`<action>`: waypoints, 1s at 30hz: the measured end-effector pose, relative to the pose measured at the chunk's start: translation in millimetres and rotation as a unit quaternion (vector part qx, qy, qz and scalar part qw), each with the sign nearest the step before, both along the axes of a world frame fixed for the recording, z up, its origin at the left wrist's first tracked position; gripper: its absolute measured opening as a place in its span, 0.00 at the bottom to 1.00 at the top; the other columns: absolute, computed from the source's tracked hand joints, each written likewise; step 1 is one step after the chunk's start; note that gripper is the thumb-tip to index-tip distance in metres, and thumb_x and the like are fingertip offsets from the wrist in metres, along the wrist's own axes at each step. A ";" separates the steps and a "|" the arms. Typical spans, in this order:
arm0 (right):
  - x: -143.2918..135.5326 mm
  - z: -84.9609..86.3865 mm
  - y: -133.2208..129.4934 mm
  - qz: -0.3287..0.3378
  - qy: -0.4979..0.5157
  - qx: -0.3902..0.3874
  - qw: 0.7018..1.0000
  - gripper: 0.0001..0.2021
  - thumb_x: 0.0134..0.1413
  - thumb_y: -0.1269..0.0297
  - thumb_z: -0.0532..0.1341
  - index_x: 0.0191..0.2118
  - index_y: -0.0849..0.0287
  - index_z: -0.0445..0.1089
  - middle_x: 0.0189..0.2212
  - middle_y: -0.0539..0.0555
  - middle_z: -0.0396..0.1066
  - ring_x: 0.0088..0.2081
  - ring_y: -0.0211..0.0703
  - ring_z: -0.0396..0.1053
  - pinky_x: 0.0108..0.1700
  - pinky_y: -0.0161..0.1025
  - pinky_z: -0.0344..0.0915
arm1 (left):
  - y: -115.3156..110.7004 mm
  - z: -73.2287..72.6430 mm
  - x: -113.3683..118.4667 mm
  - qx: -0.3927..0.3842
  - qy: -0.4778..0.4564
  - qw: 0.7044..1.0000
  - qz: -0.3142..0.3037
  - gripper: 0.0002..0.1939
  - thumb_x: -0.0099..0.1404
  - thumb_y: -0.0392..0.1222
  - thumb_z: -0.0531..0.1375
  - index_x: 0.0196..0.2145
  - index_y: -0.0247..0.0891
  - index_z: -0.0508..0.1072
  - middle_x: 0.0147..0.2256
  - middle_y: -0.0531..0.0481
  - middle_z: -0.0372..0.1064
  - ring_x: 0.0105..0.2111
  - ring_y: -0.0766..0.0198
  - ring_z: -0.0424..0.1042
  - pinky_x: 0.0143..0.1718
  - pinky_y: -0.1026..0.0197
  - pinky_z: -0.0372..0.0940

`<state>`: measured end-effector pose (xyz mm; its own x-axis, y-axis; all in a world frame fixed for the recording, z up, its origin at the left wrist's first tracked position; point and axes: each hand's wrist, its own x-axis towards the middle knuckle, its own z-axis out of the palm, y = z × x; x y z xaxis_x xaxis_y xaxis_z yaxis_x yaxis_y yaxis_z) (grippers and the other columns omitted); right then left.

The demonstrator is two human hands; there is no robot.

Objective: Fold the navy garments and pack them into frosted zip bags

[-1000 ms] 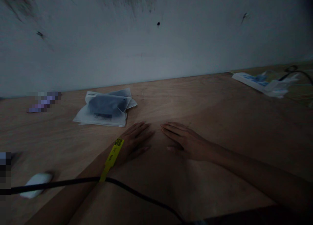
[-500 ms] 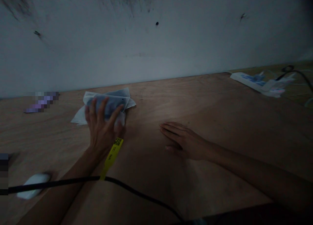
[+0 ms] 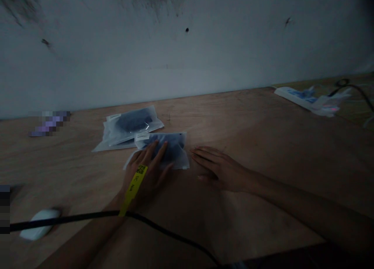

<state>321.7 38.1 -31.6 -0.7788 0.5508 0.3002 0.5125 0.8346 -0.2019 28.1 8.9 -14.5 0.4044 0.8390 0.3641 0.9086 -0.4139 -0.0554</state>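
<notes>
One frosted plastic pouch [image 3: 175, 154] lies under the left hand [image 3: 150, 176], fingers outstretched. Beside it, the right hand [image 3: 222, 167] rests flat on the wooden tabletop [image 3: 233, 121].

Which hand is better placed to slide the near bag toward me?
Left, I'd judge: the left hand has its fingers on the near bag; the right hand rests beside it, on the table.

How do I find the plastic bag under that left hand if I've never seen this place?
Start at the brown tabletop below the pale wall, and find the left hand near the middle. Its fingers lie over a see-through bag with something dark inside. The hand sets it apart: the other bags lie overlapping, closer to the wall.
</notes>
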 end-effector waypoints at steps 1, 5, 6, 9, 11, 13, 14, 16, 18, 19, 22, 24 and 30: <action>-0.2 1.3 -0.2 0.002 0.011 -0.005 1.000 0.31 0.63 0.53 0.59 0.66 0.63 0.58 0.64 0.66 0.60 0.66 0.57 0.57 0.64 0.56 0.59 | -2.7 0.6 3.4 -0.008 0.001 1.000 -0.027 0.34 0.71 0.59 0.52 0.69 0.42 0.53 0.66 0.37 0.54 0.59 0.41 0.65 0.56 0.40 0.64; -0.3 7.2 -0.5 0.000 0.075 -0.050 0.996 0.26 0.59 0.53 0.63 0.58 0.63 0.63 0.58 0.66 0.66 0.59 0.55 0.65 0.59 0.53 0.65 | -5.0 2.0 9.2 -0.017 0.006 0.993 -0.118 0.38 0.69 0.59 0.55 0.70 0.43 0.50 0.69 0.35 0.45 0.64 0.39 0.57 0.59 0.37 0.61; 0.0 8.2 -0.3 -0.007 0.090 -0.060 0.994 0.24 0.58 0.53 0.63 0.55 0.62 0.64 0.55 0.65 0.69 0.55 0.53 0.67 0.55 0.51 0.67 | -4.3 1.8 9.7 -0.013 0.007 0.991 -0.130 0.36 0.70 0.58 0.56 0.69 0.43 0.52 0.69 0.35 0.45 0.64 0.38 0.57 0.58 0.37 0.61; 1.8 8.6 0.5 -0.020 0.105 -0.028 0.994 0.20 0.55 0.56 0.64 0.49 0.60 0.65 0.45 0.60 0.72 0.45 0.51 0.70 0.47 0.49 0.69 | -2.4 1.0 10.4 -0.003 0.015 0.989 -0.148 0.30 0.71 0.47 0.56 0.68 0.45 0.55 0.68 0.36 0.47 0.62 0.40 0.60 0.56 0.38 0.63; 2.9 7.2 0.4 -0.008 0.095 0.038 0.995 0.17 0.56 0.57 0.64 0.47 0.61 0.67 0.43 0.60 0.71 0.44 0.51 0.68 0.46 0.49 0.69 | -2.0 0.5 10.5 0.005 0.024 0.987 -0.156 0.29 0.72 0.38 0.55 0.68 0.47 0.56 0.67 0.38 0.50 0.61 0.43 0.62 0.56 0.39 0.65; 3.1 5.7 -0.4 0.021 0.089 0.111 0.990 0.12 0.58 0.60 0.62 0.45 0.61 0.68 0.43 0.60 0.70 0.44 0.50 0.68 0.45 0.48 0.68 | -1.7 0.0 9.9 0.015 0.035 0.986 -0.161 0.29 0.72 0.33 0.53 0.68 0.47 0.56 0.66 0.39 0.53 0.60 0.43 0.62 0.55 0.40 0.65; 2.7 5.2 -1.1 0.041 0.091 0.142 0.985 0.10 0.59 0.61 0.61 0.44 0.60 0.68 0.42 0.59 0.70 0.43 0.49 0.68 0.45 0.47 0.68 | -1.5 -0.4 9.4 0.021 0.039 0.986 -0.161 0.29 0.72 0.32 0.52 0.68 0.47 0.56 0.66 0.39 0.54 0.61 0.43 0.62 0.55 0.40 0.65; 1.1 5.0 -2.5 0.078 0.102 0.185 0.974 0.06 0.60 0.65 0.61 0.42 0.59 0.68 0.40 0.56 0.71 0.41 0.46 0.68 0.45 0.45 0.68 | -0.6 -1.4 7.8 0.030 0.044 0.986 -0.161 0.29 0.72 0.31 0.51 0.68 0.48 0.56 0.67 0.41 0.53 0.63 0.43 0.59 0.57 0.39 0.64; -0.8 5.6 -3.9 0.096 0.113 0.211 0.966 0.02 0.60 0.69 0.62 0.39 0.59 0.69 0.37 0.54 0.72 0.40 0.44 0.68 0.44 0.43 0.68 | 0.8 -2.6 6.1 0.031 0.041 0.984 -0.170 0.30 0.73 0.32 0.50 0.68 0.50 0.54 0.67 0.44 0.52 0.66 0.43 0.54 0.60 0.37 0.60; -1.6 6.1 -4.4 0.098 0.118 0.221 0.963 0.02 0.59 0.70 0.62 0.38 0.58 0.69 0.36 0.53 0.72 0.40 0.43 0.68 0.43 0.42 0.67 | 1.6 -3.1 5.5 0.030 0.036 0.983 -0.178 0.30 0.74 0.32 0.49 0.69 0.51 0.53 0.68 0.45 0.52 0.67 0.43 0.51 0.62 0.37 0.57; -2.7 7.1 -5.8 0.091 0.146 0.235 0.957 0.03 0.59 0.72 0.62 0.37 0.57 0.70 0.33 0.51 0.73 0.38 0.42 0.68 0.40 0.40 0.66 | 2.9 -4.3 5.3 0.031 0.029 0.979 -0.199 0.29 0.75 0.33 0.48 0.69 0.51 0.51 0.68 0.46 0.52 0.68 0.45 0.50 0.65 0.37 0.52; -2.7 7.4 -6.7 0.091 0.161 0.234 0.955 0.03 0.59 0.72 0.63 0.38 0.57 0.70 0.33 0.50 0.73 0.38 0.41 0.68 0.39 0.39 0.66 | 2.3 -4.3 6.8 0.036 0.036 0.978 -0.203 0.28 0.75 0.34 0.47 0.69 0.49 0.51 0.68 0.45 0.52 0.68 0.45 0.51 0.65 0.37 0.51; -5.4 10.9 -9.3 0.102 0.160 0.242 0.952 0.03 0.61 0.71 0.62 0.38 0.56 0.71 0.34 0.50 0.75 0.36 0.39 0.67 0.38 0.39 0.68 | -3.4 -3.1 15.8 0.034 0.043 0.977 -0.204 0.26 0.75 0.33 0.46 0.68 0.44 0.55 0.68 0.45 0.51 0.67 0.47 0.52 0.66 0.37 0.49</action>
